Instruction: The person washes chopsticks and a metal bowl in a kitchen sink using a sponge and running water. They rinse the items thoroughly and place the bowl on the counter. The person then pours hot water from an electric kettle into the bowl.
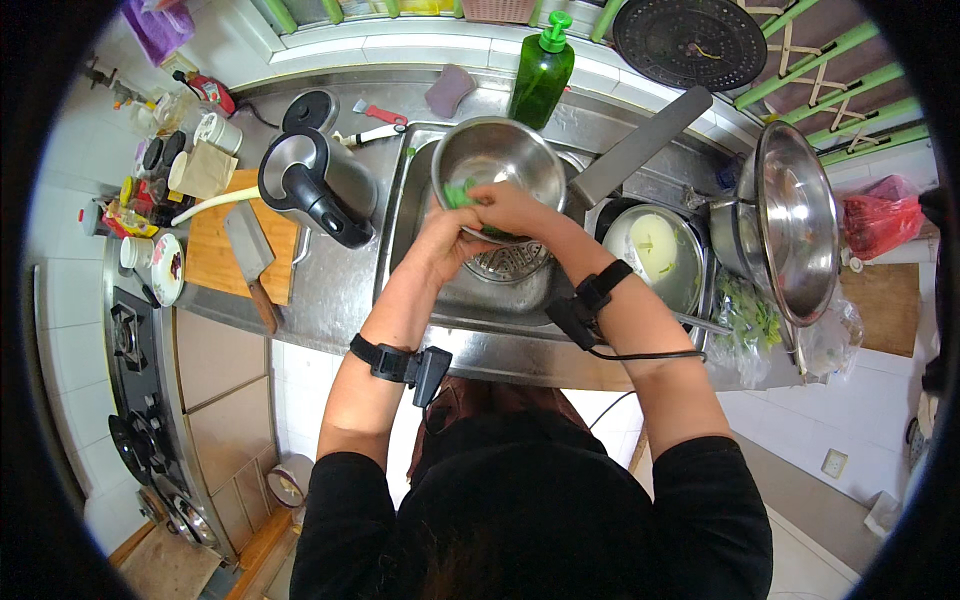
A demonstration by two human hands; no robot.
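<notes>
A stainless-steel bowl is over the sink basin, and both my hands meet at its near rim. My left hand is at the rim's left part, with its fingers curled in under my right hand. My right hand reaches over the rim, its fingertips closed against a blurred green piece, perhaps leafy vegetable. A little dark green shows between the hands. What the left fingers grip is hidden. Beneath the bowl, a perforated metal strainer is in the sink.
Left, a cleaver lies on a wooden cutting board beside an electric kettle. A green pump bottle stands behind the bowl. Right are a pan holding a pale piece, a large steel basin and bagged greens.
</notes>
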